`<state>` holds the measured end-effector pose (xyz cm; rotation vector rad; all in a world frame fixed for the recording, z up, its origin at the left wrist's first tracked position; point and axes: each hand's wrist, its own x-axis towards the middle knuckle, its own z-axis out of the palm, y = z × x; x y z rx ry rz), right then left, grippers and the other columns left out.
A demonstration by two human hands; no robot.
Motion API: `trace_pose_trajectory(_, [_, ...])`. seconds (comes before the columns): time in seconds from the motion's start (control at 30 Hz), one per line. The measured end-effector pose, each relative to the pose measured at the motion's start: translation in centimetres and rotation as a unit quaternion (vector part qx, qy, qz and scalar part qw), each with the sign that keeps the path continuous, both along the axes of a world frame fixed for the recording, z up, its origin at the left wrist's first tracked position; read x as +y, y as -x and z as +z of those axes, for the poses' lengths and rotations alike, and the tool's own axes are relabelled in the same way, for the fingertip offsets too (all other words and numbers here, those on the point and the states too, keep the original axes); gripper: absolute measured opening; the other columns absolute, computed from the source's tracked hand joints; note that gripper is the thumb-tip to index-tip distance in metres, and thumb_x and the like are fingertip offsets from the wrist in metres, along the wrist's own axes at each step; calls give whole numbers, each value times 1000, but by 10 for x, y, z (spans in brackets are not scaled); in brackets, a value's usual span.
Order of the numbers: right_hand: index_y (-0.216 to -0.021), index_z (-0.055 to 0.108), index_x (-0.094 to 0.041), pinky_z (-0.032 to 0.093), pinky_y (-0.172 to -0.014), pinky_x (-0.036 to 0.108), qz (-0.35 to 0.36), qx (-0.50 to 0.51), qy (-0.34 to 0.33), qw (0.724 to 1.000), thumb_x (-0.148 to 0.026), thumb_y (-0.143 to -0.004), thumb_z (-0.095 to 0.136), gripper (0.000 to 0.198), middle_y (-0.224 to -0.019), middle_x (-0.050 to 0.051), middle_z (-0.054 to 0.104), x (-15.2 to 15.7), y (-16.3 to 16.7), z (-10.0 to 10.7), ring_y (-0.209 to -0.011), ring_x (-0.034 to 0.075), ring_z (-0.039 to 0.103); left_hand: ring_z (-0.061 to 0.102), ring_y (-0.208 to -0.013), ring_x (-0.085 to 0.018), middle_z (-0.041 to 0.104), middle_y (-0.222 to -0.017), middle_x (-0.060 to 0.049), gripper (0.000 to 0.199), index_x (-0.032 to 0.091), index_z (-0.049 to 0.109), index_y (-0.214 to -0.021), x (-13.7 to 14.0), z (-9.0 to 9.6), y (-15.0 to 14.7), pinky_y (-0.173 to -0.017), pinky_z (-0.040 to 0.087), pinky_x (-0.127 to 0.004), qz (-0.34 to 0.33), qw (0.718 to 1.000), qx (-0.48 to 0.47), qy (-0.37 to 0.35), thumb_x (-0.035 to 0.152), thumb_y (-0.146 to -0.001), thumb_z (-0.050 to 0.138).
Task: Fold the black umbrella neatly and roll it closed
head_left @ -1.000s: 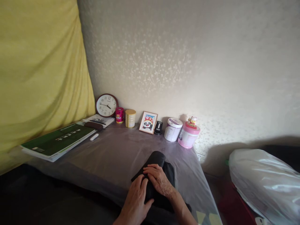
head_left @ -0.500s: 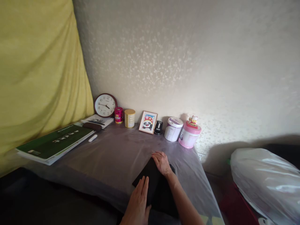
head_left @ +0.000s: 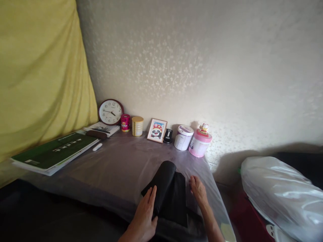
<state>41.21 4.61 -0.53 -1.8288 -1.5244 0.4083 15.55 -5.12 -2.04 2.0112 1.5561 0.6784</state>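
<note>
A folded black sheet, which looks like cloth or thin plastic (head_left: 174, 198), lies near the front right of the grey-covered table (head_left: 118, 171). Its left part bulges up in a rounded fold, while the right part lies flatter. My left hand (head_left: 146, 210) rests along the left edge of this fold, fingers stretched out and touching it. Just right of the sheet, my right hand (head_left: 199, 191) is apart from it. Its fingers are curled in and I see nothing in them.
Along the wall stand a clock (head_left: 111, 112), a pink can (head_left: 125, 123), a yellow-lidded tin (head_left: 137, 126), a panda picture frame (head_left: 156, 130) and two tubs (head_left: 183, 137). Green books (head_left: 54, 151) lie left. A plastic-covered bundle (head_left: 280, 188) stands beyond the right edge.
My right hand has come off the black sheet and moved right and down. The sheet's left part now bulges up. My left hand stays on it.
</note>
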Motion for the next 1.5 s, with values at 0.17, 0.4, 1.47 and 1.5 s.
trace_pose_trajectory(0.17, [-87,59,-21,43,-43,23,-2,119,72,990,-44,-83,35,34,-76,6,67,-8,12,-1,-63,18,65,23,-135,-18,19,-149,-9,89,18,4,-142,1,4,2,-110,26,-37,-11,999,-46,6,3,-63,42])
trace_pose_trajectory(0.4, [-63,57,-23,42,-52,27,-23,46,19,998,-52,-81,37,40,-61,4,64,-2,31,6,-61,20,62,25,-134,-19,22,-148,-11,84,13,7,-142,0,14,3,-111,24,-36,-11,997,-77,23,6,-65,40])
trace_pose_trajectory(1.47, [-87,56,-15,46,-38,27,19,258,2,966,-47,-77,45,34,-65,5,64,34,112,29,-41,16,57,24,-135,-24,21,-148,-17,88,6,17,-140,-3,26,-4,-110,24,-36,-5,996,82,22,2,-56,44])
trace_pose_trajectory(1.5, [-89,54,-16,46,-37,27,24,263,6,964,-46,-78,45,33,-62,4,63,35,115,27,-39,15,56,25,-134,-25,24,-147,-16,87,7,20,-139,-2,25,-4,-110,25,-36,-5,997,72,15,2,-55,45])
